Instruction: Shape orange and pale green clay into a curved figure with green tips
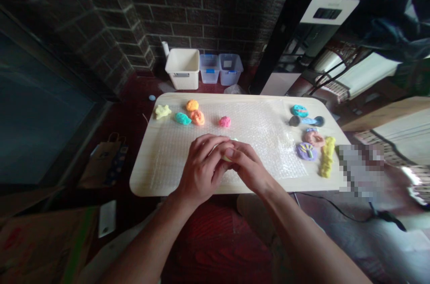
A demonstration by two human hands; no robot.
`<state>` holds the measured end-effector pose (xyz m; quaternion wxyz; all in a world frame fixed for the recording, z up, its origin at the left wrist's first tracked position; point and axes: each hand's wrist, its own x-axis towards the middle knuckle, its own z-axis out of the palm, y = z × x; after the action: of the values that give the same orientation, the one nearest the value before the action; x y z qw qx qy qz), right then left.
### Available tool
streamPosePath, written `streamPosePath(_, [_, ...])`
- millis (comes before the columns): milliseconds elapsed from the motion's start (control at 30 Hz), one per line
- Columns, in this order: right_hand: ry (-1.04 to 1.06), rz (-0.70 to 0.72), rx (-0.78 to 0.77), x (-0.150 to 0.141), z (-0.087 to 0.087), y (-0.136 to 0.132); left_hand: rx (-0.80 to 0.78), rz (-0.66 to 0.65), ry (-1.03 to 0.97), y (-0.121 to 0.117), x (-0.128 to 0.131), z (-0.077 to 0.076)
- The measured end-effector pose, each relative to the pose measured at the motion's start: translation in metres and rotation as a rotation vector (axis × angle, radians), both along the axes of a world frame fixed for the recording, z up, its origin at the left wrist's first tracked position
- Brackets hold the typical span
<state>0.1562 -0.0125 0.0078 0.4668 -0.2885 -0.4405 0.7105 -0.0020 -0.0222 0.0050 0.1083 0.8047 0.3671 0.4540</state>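
My left hand (203, 163) and my right hand (247, 164) meet over the front middle of the table. Their curled fingers close round a small lump of pale green modelling clay (227, 158), mostly hidden by them. Just beyond lies a pink clay lump (225, 121) on the bubble wrap (265, 140). Farther left sit a teal clay lump (182, 118), a peach-orange lump (197, 118), a yellow-orange lump (192, 105) and a pale yellow star-like piece (163, 111).
On the table's right are a blue-green clay disc (299, 110), a dumbbell shape (307, 121), a pinkish ring (315, 138), a purple disc (306, 152) and a yellow strip (327, 157). Behind the table (143, 176) stand a white bin (182, 66), two clear bins and a water dispenser (282, 82).
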Motion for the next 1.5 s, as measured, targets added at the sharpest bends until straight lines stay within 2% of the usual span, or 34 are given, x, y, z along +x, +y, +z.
streamPosePath(233, [-0.052,0.054,0.130,0.001,0.007,-0.001,-0.039,-0.036,-0.089,0.001,0.000,0.002])
streamPosePath(433, [-0.035,0.083,0.146,0.001,0.008,-0.001,-0.083,-0.065,-0.173,0.000,-0.001,0.005])
streamPosePath(733, [-0.056,0.084,0.144,0.003,0.011,-0.001,-0.095,-0.079,-0.179,0.000,0.000,0.006])
streamPosePath(1200, [0.159,0.061,-0.093,0.005,0.006,0.000,-0.110,-0.121,-0.138,-0.001,0.001,0.009])
streamPosePath(1500, [0.129,0.080,-0.160,0.008,0.002,0.002,-0.103,-0.171,-0.065,-0.002,0.001,0.007])
